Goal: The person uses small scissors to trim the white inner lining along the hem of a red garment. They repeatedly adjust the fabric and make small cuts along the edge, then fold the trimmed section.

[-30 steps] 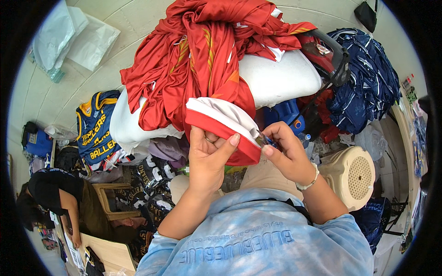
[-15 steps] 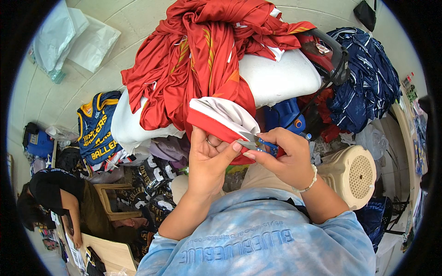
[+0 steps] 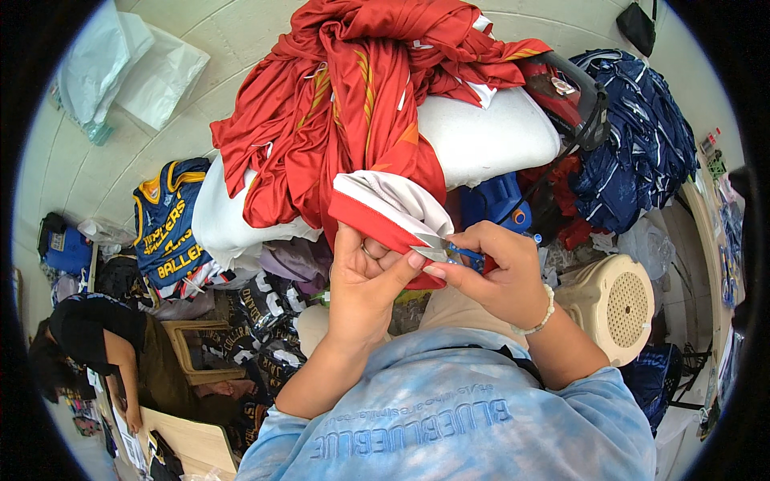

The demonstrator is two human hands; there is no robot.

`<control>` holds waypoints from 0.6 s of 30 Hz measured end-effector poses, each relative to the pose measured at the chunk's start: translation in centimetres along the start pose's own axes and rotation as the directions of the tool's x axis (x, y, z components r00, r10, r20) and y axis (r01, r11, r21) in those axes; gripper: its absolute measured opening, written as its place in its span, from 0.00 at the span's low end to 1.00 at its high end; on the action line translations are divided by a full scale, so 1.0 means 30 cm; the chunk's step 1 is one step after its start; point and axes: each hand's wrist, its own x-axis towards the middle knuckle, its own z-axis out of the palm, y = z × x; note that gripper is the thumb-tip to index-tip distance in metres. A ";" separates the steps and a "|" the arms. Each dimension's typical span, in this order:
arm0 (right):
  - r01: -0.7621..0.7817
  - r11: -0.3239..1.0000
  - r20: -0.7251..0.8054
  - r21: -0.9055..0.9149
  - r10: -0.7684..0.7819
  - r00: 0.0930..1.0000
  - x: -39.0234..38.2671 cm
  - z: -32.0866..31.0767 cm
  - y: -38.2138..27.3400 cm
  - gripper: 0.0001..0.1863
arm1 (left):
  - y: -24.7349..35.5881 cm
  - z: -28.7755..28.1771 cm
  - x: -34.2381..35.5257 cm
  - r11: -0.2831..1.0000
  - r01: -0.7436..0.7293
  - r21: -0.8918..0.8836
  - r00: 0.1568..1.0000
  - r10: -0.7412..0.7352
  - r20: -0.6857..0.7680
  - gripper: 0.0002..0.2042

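My left hand (image 3: 361, 280) pinches the hem of a red garment (image 3: 373, 226), its white inside (image 3: 393, 192) turned up over the edge. In my right hand (image 3: 501, 268) is a small pair of scissors (image 3: 435, 247) with blue handles. The metal blades lie at the red hem, beside my left thumb and nearly together. Whether a thread sits between them is too small to tell. From the hem the red cloth runs up into a heap of red garments (image 3: 313, 120) with yellow trim, draped over a white padded board (image 3: 485, 136).
A red and black appliance, perhaps an iron (image 3: 557, 96), stands at the board's right end, beside a navy garment pile (image 3: 634, 136). A beige stool (image 3: 618, 309) is at my right. A blue container (image 3: 501, 200) sits below the board. Another person (image 3: 120, 345) bends over at lower left.
The scissor blades have come closer together at the hem. Both hands stay almost in place.
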 end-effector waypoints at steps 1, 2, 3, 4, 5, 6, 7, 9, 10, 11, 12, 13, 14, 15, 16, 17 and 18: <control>-0.005 1.000 -0.003 0.006 0.005 1.000 -0.001 0.000 0.001 0.16 | 0.001 0.000 0.000 1.000 0.006 -0.004 1.000 -0.006 -0.003 0.31; -0.004 1.000 -0.004 -0.002 0.004 1.000 0.000 0.001 0.002 0.15 | 0.001 0.002 0.000 1.000 0.010 -0.008 1.000 -0.010 -0.006 0.31; 0.000 1.000 -0.009 -0.011 0.000 1.000 0.001 0.002 0.003 0.15 | 0.001 0.003 0.001 1.000 0.012 -0.010 1.000 -0.013 -0.007 0.31; 0.000 1.000 -0.009 -0.027 0.000 1.000 0.002 0.002 0.004 0.15 | 0.001 0.003 0.002 1.000 0.021 -0.006 1.000 -0.021 -0.012 0.31; 0.000 1.000 -0.003 -0.028 0.000 1.000 0.002 0.002 0.006 0.15 | 0.001 0.004 0.003 1.000 0.028 0.000 1.000 -0.028 -0.015 0.31; -0.004 0.999 0.009 -0.036 0.004 1.000 0.002 0.000 0.008 0.15 | 0.001 0.006 0.005 0.999 0.032 0.009 0.999 -0.032 -0.017 0.31; -0.013 0.999 0.021 -0.049 0.014 1.000 0.002 -0.001 0.010 0.15 | 0.000 0.007 0.006 0.999 0.039 0.004 0.999 -0.039 -0.028 0.31; -0.127 0.991 0.054 0.048 0.125 0.991 -0.001 0.000 0.017 0.15 | -0.004 0.012 0.006 0.998 0.057 0.011 0.997 -0.056 -0.055 0.31; -0.187 0.978 0.075 0.092 0.181 0.981 -0.004 0.003 0.022 0.15 | -0.007 0.014 0.006 0.999 0.042 0.003 0.997 -0.041 -0.059 0.31; -0.210 0.965 0.086 0.159 0.199 0.976 -0.008 0.007 0.027 0.15 | -0.010 0.016 0.005 0.999 0.033 0.005 0.997 -0.032 -0.069 0.30; -0.233 0.946 0.099 0.225 0.216 0.971 -0.011 0.013 0.034 0.14 | -0.013 0.016 0.005 1.000 0.023 0.006 0.997 -0.023 -0.079 0.30; -0.255 0.923 0.114 0.289 0.231 0.966 -0.016 0.018 0.042 0.14 | -0.015 0.013 0.006 1.000 0.018 0.014 0.997 -0.017 -0.075 0.30; -0.273 0.916 0.136 0.294 0.243 0.960 -0.020 0.023 0.050 0.13 | -0.017 0.010 0.009 1.000 0.012 0.022 0.998 -0.011 -0.069 0.29; -0.292 0.909 0.156 0.299 0.255 0.954 -0.023 0.026 0.058 0.12 | -0.018 0.006 0.010 0.999 0.013 0.036 0.998 -0.010 -0.068 0.29; -0.324 0.900 0.181 0.293 0.281 0.943 -0.026 0.025 0.065 0.12 | -0.019 0.002 0.012 1.000 0.002 0.003 0.995 -0.002 -0.098 0.28; -0.294 0.910 0.180 0.294 0.249 0.952 -0.028 0.021 0.071 0.11 | -0.019 -0.003 0.015 1.000 -0.004 -0.024 0.991 0.001 -0.132 0.28; -0.277 0.918 0.184 0.285 0.231 0.955 -0.028 0.016 0.076 0.11 | -0.018 -0.008 0.017 0.998 -0.019 -0.056 0.988 0.010 -0.155 0.27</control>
